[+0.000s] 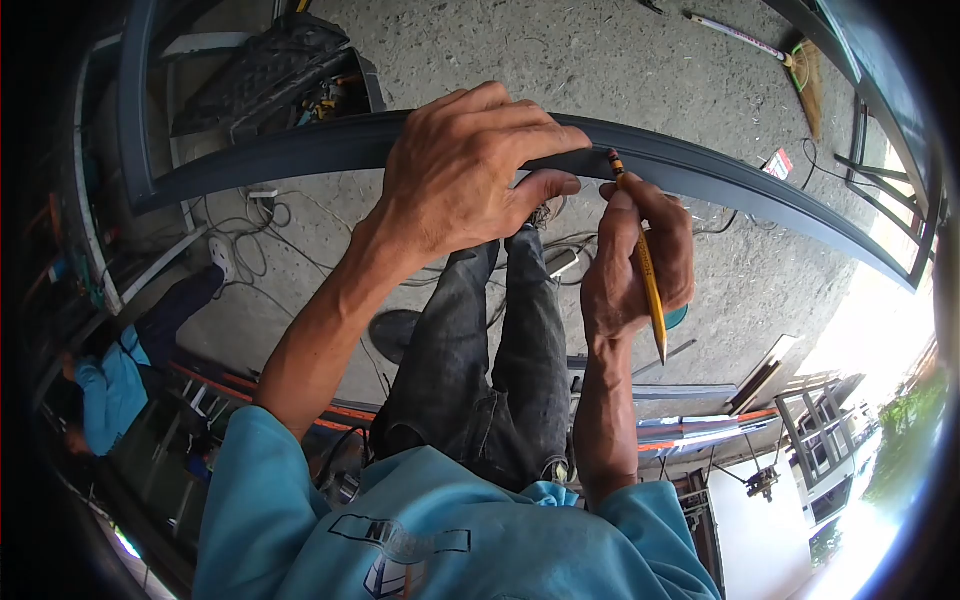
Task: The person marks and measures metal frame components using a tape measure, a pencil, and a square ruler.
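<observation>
A long dark grey metal frame rail [280, 153] runs across in front of me, bowed by the lens. My left hand [470, 165] grips it near the middle, fingers over the top and thumb along the near side. Just right of it, my right hand [640, 250] is closed around a yellow pencil [650, 285]. The pencil's eraser end points up toward the rail and its sharpened tip points down toward me. A rounded green thing [677, 317] peeks out beside the right palm; most of it is hidden.
An open black tool case [290, 85] with tools lies beyond the rail on the concrete floor. Cables [255, 235] trail across the floor. A broom [805, 85] lies at upper right. Another person in a blue shirt [110, 395] is at far left.
</observation>
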The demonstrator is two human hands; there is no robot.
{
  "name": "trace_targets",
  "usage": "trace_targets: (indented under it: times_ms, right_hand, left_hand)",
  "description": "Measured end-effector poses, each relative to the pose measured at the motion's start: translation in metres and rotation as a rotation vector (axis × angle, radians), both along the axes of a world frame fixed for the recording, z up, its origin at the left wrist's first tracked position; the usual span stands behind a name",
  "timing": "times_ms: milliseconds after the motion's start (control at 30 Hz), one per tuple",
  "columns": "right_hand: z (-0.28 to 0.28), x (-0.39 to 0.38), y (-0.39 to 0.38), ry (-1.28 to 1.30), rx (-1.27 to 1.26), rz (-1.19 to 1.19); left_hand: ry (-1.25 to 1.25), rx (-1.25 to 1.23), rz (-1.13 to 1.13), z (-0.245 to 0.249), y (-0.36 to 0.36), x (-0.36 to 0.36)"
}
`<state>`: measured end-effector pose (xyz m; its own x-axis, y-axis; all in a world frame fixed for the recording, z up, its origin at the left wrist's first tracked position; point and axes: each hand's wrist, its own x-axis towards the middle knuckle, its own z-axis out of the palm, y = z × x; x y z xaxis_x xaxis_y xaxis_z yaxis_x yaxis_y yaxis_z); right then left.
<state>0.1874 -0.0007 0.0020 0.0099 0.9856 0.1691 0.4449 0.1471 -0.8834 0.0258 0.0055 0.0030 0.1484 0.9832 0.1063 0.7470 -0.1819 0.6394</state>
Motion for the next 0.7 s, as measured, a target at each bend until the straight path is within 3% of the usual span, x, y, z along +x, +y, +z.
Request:
trace_targets:
  times_ms: [700]
  right_hand:
    - [-0.009,0.004,-0.011,-0.052,0.065,0.046]
  left_hand:
    - [0.006,0.086,-0.008,-0.005,-0.002,0.0]
